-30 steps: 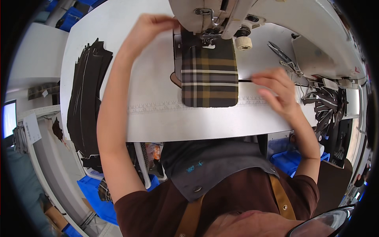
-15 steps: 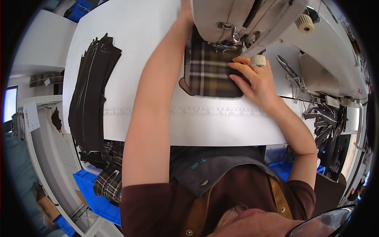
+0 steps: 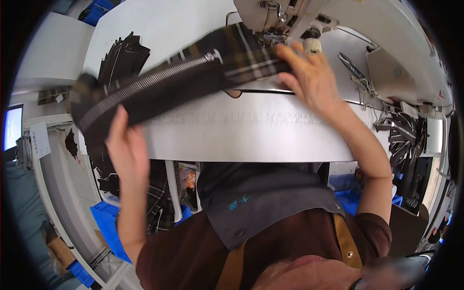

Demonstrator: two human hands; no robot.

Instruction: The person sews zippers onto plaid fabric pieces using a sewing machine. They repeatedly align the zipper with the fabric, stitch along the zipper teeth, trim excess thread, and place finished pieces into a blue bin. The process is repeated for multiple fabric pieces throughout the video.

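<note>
A plaid cloth panel (image 3: 249,60) lies under the sewing machine's presser foot (image 3: 274,37) at its right end. From there it stretches left, joined to a dark strip with a metal zipper (image 3: 157,80). My left hand (image 3: 126,147) holds the strip's left part from below, its thumb on top; the other fingers are partly hidden and blurred. Close beside the foot, my right hand (image 3: 309,79) grips the panel's right end, fingers bent above and thumb below. The cloth's far left end is smeared by motion.
The sewing machine (image 3: 386,29) fills the upper right. Black scissors (image 3: 350,65) and metal clips (image 3: 365,89) lie to its right. Dark cut pieces (image 3: 126,53) lie at the table's left, partly covered. A ruler scale (image 3: 232,118) runs along the white table. Blue bins (image 3: 108,227) stand below.
My left hand has come from behind the machine head to the near left, with the zippered strip now drawn out leftward. The cloth has turned; my right hand has shifted slightly up.
</note>
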